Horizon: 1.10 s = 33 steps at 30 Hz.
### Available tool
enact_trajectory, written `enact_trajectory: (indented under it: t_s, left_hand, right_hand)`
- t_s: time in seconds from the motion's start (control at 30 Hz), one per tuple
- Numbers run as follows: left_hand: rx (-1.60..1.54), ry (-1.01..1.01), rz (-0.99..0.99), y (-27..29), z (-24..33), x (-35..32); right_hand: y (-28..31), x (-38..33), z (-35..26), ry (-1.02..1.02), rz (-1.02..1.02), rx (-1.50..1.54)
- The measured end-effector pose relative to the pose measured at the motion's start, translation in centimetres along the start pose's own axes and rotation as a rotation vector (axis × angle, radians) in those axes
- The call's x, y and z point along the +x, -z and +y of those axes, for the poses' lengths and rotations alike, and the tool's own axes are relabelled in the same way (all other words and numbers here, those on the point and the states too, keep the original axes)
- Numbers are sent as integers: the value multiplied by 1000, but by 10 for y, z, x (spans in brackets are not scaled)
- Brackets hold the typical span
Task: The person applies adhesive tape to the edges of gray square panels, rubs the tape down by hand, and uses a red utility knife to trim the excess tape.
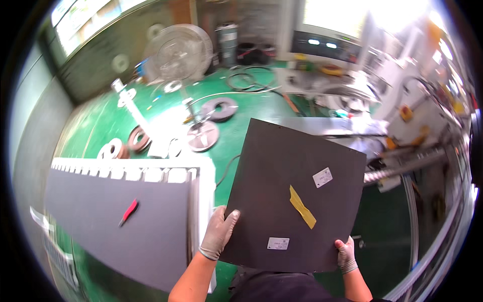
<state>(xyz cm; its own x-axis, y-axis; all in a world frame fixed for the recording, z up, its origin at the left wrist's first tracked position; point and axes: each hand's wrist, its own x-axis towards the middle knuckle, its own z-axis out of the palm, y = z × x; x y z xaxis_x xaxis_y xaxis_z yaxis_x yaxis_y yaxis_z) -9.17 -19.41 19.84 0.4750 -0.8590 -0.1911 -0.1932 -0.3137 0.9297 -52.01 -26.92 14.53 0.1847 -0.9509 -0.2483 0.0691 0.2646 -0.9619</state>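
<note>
A large dark square panel [266, 191] is held up in front of me, tilted a little. My gloved left hand [220, 231] grips its left edge near the lower corner, thumb on the face. At the lower right corner my gloved right hand [346, 254] clasps the edge, thumb on top; its other fingers are behind the panel. Two white labels, an upper one [322, 177] and a lower one [278, 243], are stuck to the face. Between them runs a crumpled strip of yellow tape [302, 207].
Left of me, dark sheets [156, 221] lie on a white-framed table [205, 176], a red-handled cutter [129, 212] on top. A pedestal fan [181, 53] stands beyond on the green floor [261, 108], among rolls of material [220, 108] and cables [249, 80]. Machinery [417, 116] fills the right.
</note>
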Motion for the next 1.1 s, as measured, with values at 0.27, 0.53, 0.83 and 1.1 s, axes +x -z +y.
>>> enact_trajectory:
  t_s: [0.27, 0.53, 0.83, 1.1]
  left_hand:
    - [-20, -29, -544, -171, 73, 110]
    - [-23, -53, -951, -295, 91, 243]
    - [34, 12, -993, -350, 101, 324]
    - [316, -388, -936, -364, 112, 349]
  right_hand:
    - [86, -39, 48, 92, 334, 124]
    - [76, -21, 69, -89, 709, 173]
    - [26, 16, 94, -31, 937, 349]
    - [18, 12, 106, -186, 952, 399]
